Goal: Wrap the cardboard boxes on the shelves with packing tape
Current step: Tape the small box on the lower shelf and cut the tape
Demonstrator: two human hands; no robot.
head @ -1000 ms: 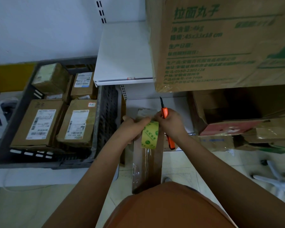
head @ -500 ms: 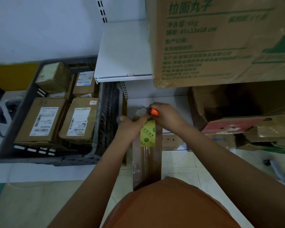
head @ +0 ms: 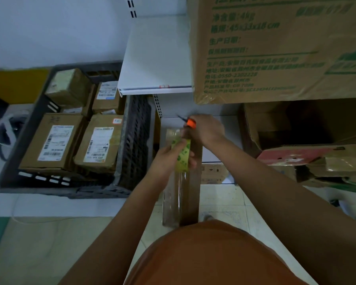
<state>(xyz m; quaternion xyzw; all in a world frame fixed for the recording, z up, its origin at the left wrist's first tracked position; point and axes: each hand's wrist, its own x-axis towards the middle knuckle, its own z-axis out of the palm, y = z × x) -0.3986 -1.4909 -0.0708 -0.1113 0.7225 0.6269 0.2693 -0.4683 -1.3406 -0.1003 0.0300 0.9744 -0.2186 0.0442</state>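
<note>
Here, glossy round tape roll (head: 183,157) on long flat cardboard box (head: 190,194).

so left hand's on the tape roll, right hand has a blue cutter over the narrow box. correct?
Not quite: the cutter is orange, not blue, as the head view shows. The rest holds: the left hand grips the tape roll, and the right hand holds the cutter over the narrow box.

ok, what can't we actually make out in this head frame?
- Tape strip between the tape roll and the narrow box: clear film, blurred; whether it is cut cannot be told.
- Cutter: handle hidden in the right hand.
- Large printed carton: cut off by the top and right edges.
- Parcel labels in the crate: too small to read.
</note>
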